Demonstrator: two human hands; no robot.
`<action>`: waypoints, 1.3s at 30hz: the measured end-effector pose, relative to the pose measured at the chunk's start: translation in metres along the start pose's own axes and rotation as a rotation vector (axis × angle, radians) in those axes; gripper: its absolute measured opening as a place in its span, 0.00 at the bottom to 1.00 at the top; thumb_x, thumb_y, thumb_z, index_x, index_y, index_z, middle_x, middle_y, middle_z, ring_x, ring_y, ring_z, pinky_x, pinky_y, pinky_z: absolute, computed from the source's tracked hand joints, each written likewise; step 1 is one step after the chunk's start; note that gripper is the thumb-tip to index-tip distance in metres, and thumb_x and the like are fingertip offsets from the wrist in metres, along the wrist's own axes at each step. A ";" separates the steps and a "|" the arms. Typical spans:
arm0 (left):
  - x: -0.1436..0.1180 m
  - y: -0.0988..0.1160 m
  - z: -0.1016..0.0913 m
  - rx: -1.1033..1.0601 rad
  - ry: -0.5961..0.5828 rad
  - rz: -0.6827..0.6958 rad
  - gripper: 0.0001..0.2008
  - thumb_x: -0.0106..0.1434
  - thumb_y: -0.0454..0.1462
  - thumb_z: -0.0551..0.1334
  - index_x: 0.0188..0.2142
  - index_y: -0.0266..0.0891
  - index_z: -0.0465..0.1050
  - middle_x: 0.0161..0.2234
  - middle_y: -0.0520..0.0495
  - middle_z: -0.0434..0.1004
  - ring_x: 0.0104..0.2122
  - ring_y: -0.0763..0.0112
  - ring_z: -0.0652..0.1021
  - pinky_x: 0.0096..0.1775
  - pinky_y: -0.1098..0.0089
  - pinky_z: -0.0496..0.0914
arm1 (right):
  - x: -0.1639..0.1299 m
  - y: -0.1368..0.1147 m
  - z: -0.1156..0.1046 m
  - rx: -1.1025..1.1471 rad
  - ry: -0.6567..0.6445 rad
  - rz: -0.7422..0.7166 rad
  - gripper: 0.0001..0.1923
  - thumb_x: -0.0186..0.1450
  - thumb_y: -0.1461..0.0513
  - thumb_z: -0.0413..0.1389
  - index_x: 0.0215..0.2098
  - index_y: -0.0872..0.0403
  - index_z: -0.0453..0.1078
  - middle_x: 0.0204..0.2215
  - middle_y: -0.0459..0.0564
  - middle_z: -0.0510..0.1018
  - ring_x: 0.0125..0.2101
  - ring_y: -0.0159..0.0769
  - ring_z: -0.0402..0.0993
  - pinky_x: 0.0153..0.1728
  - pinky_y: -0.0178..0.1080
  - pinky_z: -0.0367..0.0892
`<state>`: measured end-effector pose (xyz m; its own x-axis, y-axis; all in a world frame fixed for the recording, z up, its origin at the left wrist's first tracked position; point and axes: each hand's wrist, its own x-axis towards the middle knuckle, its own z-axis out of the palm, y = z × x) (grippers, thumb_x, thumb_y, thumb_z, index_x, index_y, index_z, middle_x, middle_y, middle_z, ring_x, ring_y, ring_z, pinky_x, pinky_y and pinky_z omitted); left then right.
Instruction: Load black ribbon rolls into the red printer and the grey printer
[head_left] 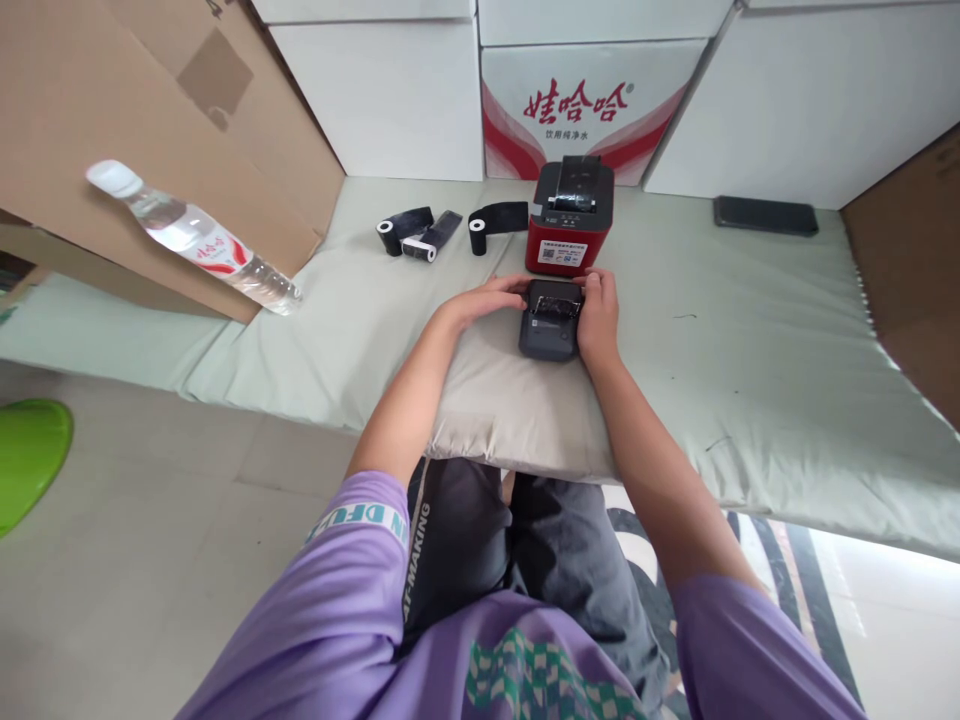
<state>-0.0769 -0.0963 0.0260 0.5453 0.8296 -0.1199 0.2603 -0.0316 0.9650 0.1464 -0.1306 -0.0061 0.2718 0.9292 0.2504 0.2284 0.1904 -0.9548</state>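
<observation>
1. A small dark grey printer [550, 322], boxy with rounded corners and a matte plastic shell, lies flat on a pale green padded mat [750, 340].
2. Its long axis runs away from the person, and the end with the open slot points toward a red printer [570, 220] just beyond it.
3. The left hand [491, 297] rests against the grey printer's far left corner, fingers curled loosely around the edge and touching the top.
4. The right hand [598, 318] cups the right side, fingers bent over the far edge; whether it grips firmly cannot be told.
5. The red printer is a glossy cube with a black lid and a white label on its front.
6. Three black rolls [420, 233] with white cores lie to its left, partly unwound.
7. A clear plastic water bottle [195, 238] leans tilted against a brown cardboard box [112, 110].
8. A flat black phone [765, 215] lies well apart on the right.
</observation>
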 end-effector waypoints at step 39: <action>0.015 -0.012 0.017 0.299 0.378 0.106 0.19 0.75 0.49 0.57 0.31 0.42 0.72 0.32 0.46 0.78 0.39 0.60 0.78 0.50 0.60 0.72 | -0.003 -0.013 -0.006 -0.132 -0.097 -0.115 0.01 0.60 0.61 0.59 0.31 0.49 0.71 0.47 0.54 0.72 0.53 0.45 0.74 0.53 0.48 0.77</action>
<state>-0.0585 -0.0925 0.0089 0.2682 0.9556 0.1217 0.4664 -0.2394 0.8516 0.1481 -0.1377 0.0069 0.1473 0.9312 0.3335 0.3752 0.2593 -0.8899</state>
